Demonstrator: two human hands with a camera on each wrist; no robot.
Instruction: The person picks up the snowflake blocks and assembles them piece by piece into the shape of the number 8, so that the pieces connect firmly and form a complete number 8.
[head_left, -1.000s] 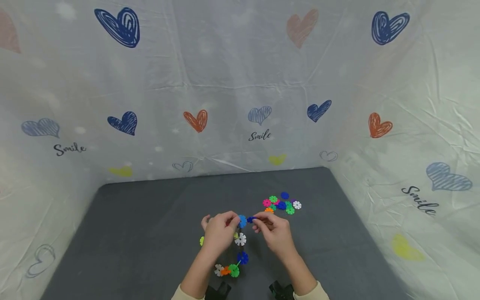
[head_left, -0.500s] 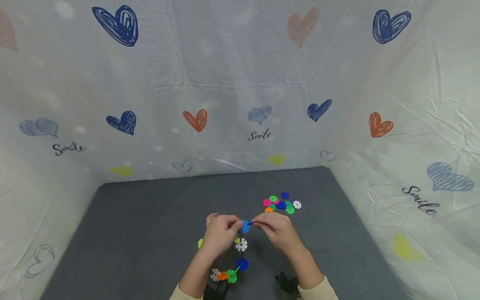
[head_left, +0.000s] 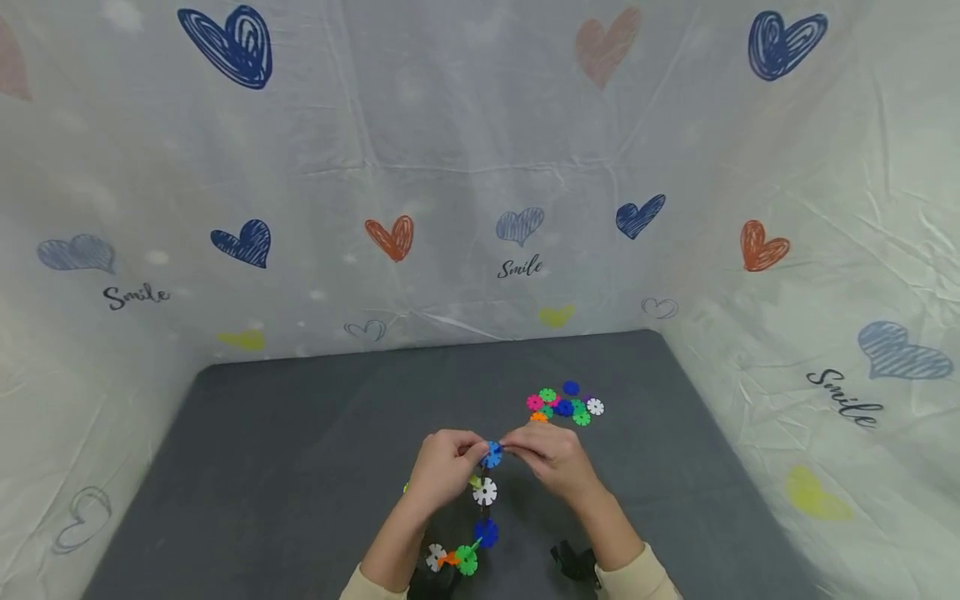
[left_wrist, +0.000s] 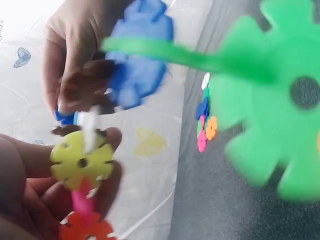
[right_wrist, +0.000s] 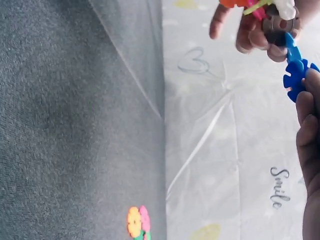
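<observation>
In the head view my left hand (head_left: 444, 471) pinches a light blue notched snowflake disc (head_left: 492, 454) at the end of a joined chain. My right hand (head_left: 553, 460) pinches a dark blue snowflake disc (right_wrist: 294, 82) by its edge. That disc meets the light blue one in the right wrist view; how deep their slots sit together I cannot tell. From the chain hang a white disc (head_left: 484, 492), another dark blue disc (head_left: 486, 533) and a green disc (head_left: 467, 560). A yellow disc (left_wrist: 82, 157) shows by my left fingers in the left wrist view.
A loose pile of snowflake discs (head_left: 565, 407) in several colours lies beyond my right hand on the grey tabletop (head_left: 315, 433). Pale cloth printed with hearts (head_left: 390, 237) encloses the table at the back and sides.
My right hand has brought the dark blue disc left, from beside the light blue disc to contact with it. The chain hangs slightly lower in the head view.
</observation>
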